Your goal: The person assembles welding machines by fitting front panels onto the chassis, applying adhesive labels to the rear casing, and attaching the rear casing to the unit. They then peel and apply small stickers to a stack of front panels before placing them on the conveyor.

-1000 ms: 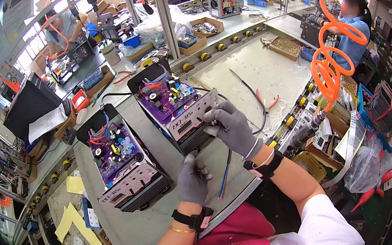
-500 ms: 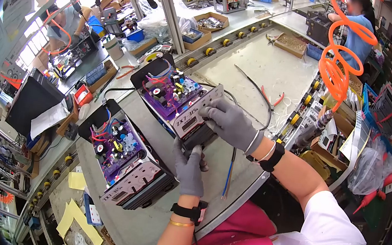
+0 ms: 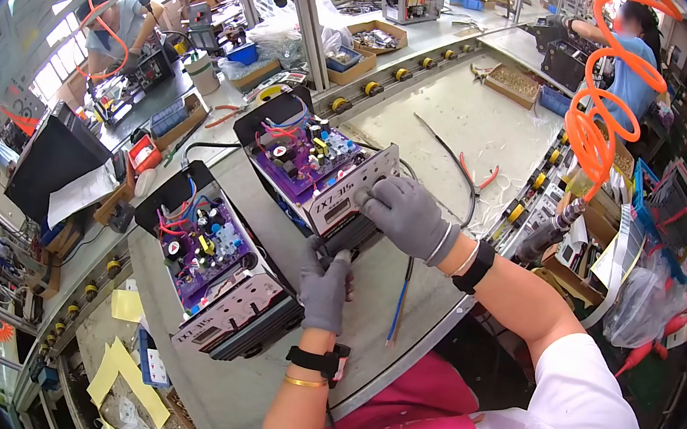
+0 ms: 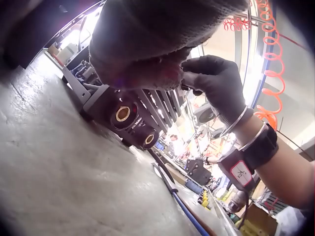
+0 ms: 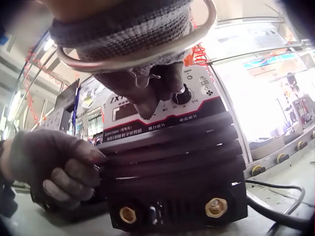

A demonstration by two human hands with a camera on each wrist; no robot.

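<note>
An inverter welder [image 3: 303,160] marked ZX7-315 stands without its cover, purple circuit board and wires bare. At its front panel, my gloved right hand [image 3: 408,214] has bent fingers; they pinch a small dark part [image 4: 188,88], knob-like and mostly hidden. Just right of those fingertips shows a black dial knob [image 5: 183,96]. My gloved left hand [image 3: 322,293] is low at the front, its index fingertip against the case's left edge and the other fingers curled. Brass sockets [image 5: 215,207] sit along the bottom of the black front.
A second open welder [image 3: 210,254] stands to the left on the grey bench. A blue-and-brown cable [image 3: 397,315] lies right of my left hand. Red-handled pliers [image 3: 489,178] lie farther back. Orange coiled hose [image 3: 600,117] hangs at right; a person in blue works beyond.
My left hand has moved up and left to the welder's front edge. My right fingers have shifted down and left along the panel. The head view has turned slightly.
</note>
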